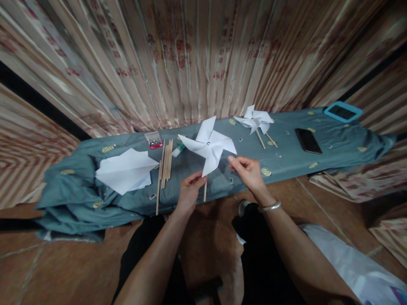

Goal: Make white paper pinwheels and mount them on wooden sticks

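A white paper pinwheel (213,148) with a silver pin at its centre stands out above the table in front of me. My left hand (190,190) is closed at its lower blade, fingertips pinching there; a wooden stick (205,191) shows below that blade. My right hand (246,169), wearing a silver bangle (270,207), is just under the right blade's tip. Its fingers are curled together with nothing visible in them, and I cannot tell whether they touch the paper. Beyond it lie finished-looking white pinwheels (253,119) on two wooden sticks.
The narrow table has a grey-green cloth (187,199). Leftward lie white paper sheets (124,169), several wooden sticks (167,163), a small box of pins (155,143) and a glue stick (178,149). Rightward are a phone (308,141) and a blue-framed device (343,112). Curtains (190,63) hang behind.
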The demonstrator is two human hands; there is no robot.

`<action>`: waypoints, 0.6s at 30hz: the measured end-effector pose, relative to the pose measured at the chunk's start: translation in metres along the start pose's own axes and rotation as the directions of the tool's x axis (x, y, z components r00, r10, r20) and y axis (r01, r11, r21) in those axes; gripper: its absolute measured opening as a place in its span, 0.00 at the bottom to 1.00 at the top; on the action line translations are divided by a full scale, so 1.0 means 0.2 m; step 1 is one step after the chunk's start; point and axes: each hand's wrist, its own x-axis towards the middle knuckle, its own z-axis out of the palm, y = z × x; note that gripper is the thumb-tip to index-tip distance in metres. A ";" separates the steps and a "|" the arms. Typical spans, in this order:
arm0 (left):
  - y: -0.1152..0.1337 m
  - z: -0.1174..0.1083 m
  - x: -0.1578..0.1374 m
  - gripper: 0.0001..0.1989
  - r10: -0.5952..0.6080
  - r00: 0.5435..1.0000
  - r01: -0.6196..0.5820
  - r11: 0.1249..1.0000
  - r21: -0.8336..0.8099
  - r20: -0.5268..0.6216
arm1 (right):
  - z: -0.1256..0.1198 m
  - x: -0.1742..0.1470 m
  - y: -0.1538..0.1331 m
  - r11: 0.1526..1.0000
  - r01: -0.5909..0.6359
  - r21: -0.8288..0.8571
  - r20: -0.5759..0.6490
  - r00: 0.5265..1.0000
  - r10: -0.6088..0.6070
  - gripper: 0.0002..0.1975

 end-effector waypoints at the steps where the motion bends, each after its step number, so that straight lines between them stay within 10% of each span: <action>1: 0.00 0.00 0.00 0.19 -0.002 1.000 0.002 1.000 0.000 -0.002 | -0.03 0.02 0.00 1.000 0.007 -0.010 -0.064 0.998 -0.007 0.25; 7: -0.01 0.00 -0.01 0.19 -0.013 1.000 0.013 1.000 0.019 0.012 | -0.12 0.09 0.06 0.998 0.032 -0.059 -0.270 0.962 -0.047 0.19; 18: -0.01 0.00 -0.01 0.19 -0.028 0.999 0.027 0.999 0.037 0.027 | -0.08 0.11 0.11 0.998 0.042 -0.045 -0.204 0.978 -0.050 0.16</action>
